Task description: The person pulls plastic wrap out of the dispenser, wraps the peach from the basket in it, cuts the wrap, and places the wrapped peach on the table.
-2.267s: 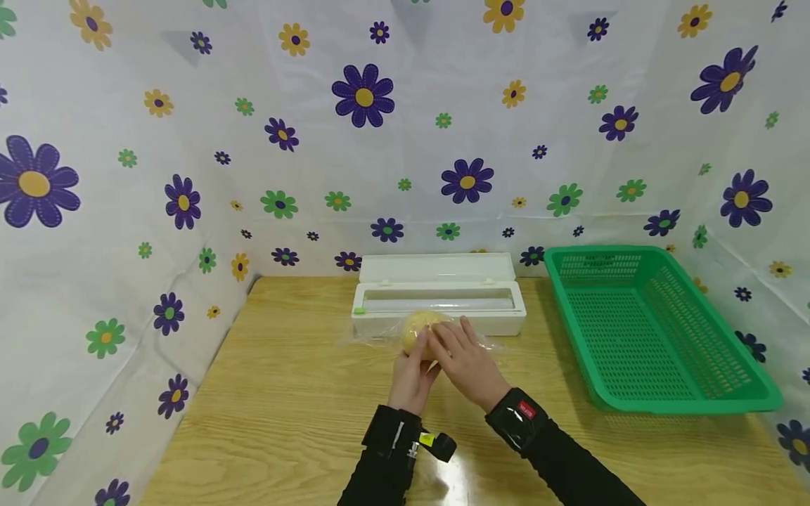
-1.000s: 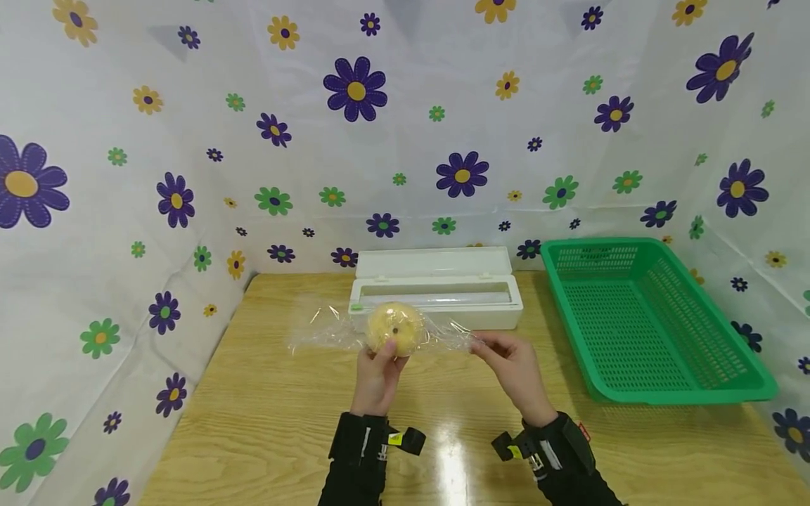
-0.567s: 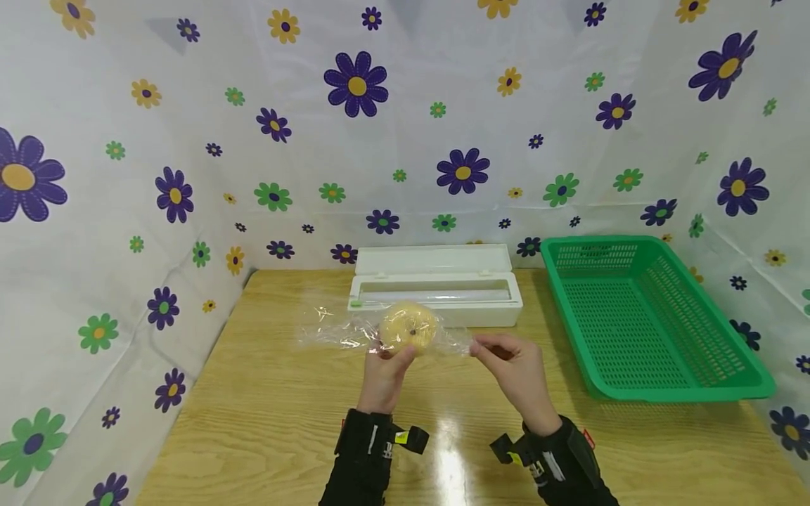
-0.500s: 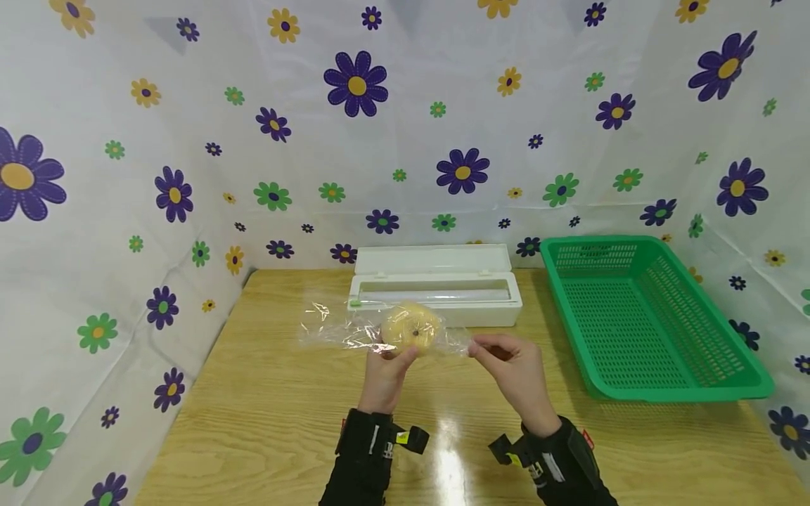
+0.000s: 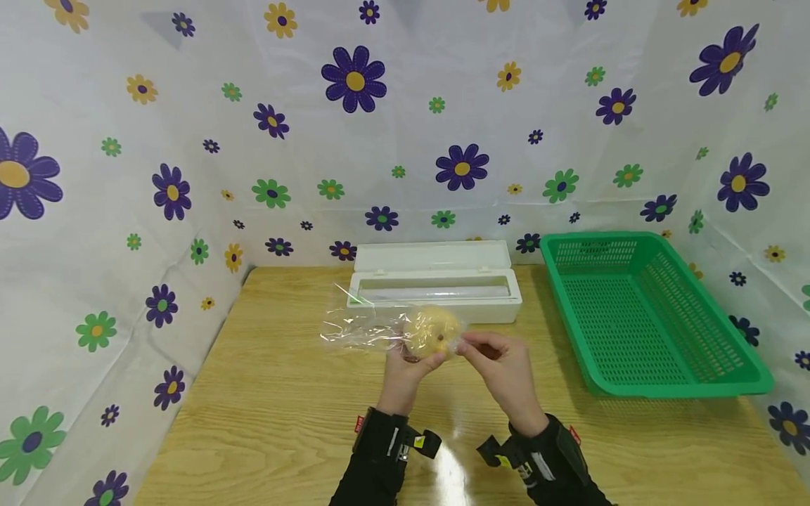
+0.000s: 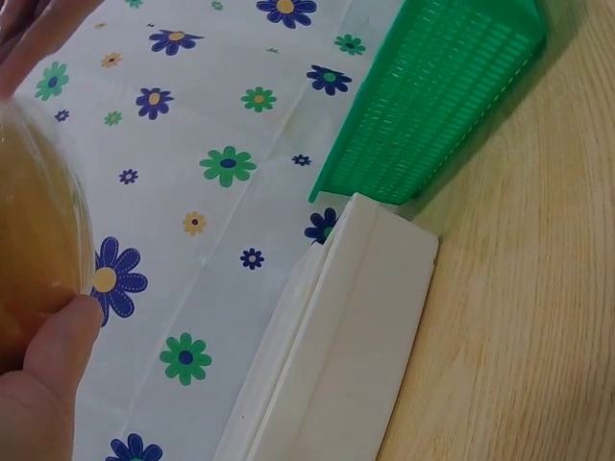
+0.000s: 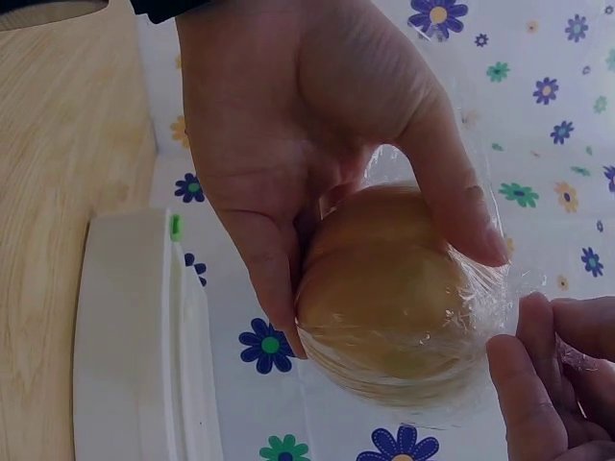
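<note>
A round yellow fruit (image 5: 432, 330) wrapped in clear film is held above the table by my left hand (image 5: 402, 376), thumb in front and fingers behind. My right hand (image 5: 503, 372) pinches gathered film at the fruit's right side. Loose film (image 5: 361, 330) spreads out to the left. In the right wrist view, the left hand (image 7: 317, 144) grips the fruit (image 7: 384, 288) and the right fingertips (image 7: 528, 375) pinch the crinkled film. The left wrist view shows the fruit (image 6: 34, 230) at its left edge, with a thumb against it.
Behind the hands stands a white box (image 5: 436, 313) with its lid raised and a roll (image 5: 436, 292) inside. A green basket (image 5: 683, 390) is at the right of the wooden table (image 5: 285, 422). A flowered sheet (image 5: 405, 133) hangs behind and at the sides.
The right hand has gone from over the fruit to its right side, pinching film. Lately the fruit and left hand have moved right, the right hand slightly left, and the two are closer together.
</note>
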The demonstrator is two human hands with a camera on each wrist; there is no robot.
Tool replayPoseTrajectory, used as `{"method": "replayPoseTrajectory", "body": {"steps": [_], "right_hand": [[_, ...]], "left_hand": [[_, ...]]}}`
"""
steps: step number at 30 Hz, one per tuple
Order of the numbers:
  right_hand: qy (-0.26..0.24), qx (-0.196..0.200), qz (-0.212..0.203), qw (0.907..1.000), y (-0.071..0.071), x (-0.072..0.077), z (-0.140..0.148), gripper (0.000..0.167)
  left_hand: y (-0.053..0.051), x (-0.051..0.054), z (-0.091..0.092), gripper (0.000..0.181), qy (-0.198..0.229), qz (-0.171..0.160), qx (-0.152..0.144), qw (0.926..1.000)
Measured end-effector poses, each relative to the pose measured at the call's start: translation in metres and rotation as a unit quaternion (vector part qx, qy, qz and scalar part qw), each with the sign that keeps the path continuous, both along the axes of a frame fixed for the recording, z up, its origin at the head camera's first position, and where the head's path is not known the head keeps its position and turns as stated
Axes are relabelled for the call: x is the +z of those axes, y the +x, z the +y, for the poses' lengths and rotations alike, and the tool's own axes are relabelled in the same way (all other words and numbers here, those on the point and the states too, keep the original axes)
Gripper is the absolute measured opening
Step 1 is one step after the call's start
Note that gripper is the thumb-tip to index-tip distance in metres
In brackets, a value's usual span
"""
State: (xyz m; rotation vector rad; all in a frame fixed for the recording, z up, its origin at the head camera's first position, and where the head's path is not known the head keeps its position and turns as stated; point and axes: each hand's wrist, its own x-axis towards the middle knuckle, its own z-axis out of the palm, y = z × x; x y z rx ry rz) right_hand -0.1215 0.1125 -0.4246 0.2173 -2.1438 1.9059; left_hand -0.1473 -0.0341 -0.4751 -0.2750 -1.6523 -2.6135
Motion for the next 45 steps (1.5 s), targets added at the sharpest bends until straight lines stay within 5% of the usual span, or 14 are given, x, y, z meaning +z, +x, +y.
{"method": "replayPoseTrajectory", "body": {"steps": [9,18,24,28,34,41,45], "right_hand": [[-0.003,-0.013,-0.006,0.9999,-0.004,-0.006,-0.005,0.012],[0.125,0.008,0.127,0.9839,-0.013,-0.016,0.002,0.005],[0.129,0.045,0.148,0.9795,-0.012,-0.007,0.004,0.009],[0.110,0.075,0.126,0.9831,-0.008,0.003,0.003,0.013],[0.077,0.132,0.055,0.9867,-0.015,-0.005,0.008,0.032],[0.074,0.219,-0.049,0.9718,-0.030,-0.026,0.013,0.079],[0.047,0.217,-0.110,0.9688,-0.028,-0.030,0.009,0.087]], "left_hand": [[0.002,0.007,0.002,0.067,-0.056,0.035,-0.004,0.9978],[0.002,0.012,-0.001,0.065,-0.142,0.040,-0.027,0.9887],[0.000,0.011,-0.003,0.065,-0.171,0.026,-0.043,0.9839],[-0.001,0.010,-0.006,0.066,-0.190,0.024,-0.057,0.9798],[0.001,0.014,-0.011,0.073,-0.242,0.049,-0.064,0.9668],[-0.003,0.021,-0.020,0.079,-0.303,0.097,-0.094,0.9432],[-0.003,0.022,-0.021,0.080,-0.293,0.088,-0.101,0.9466]]}}
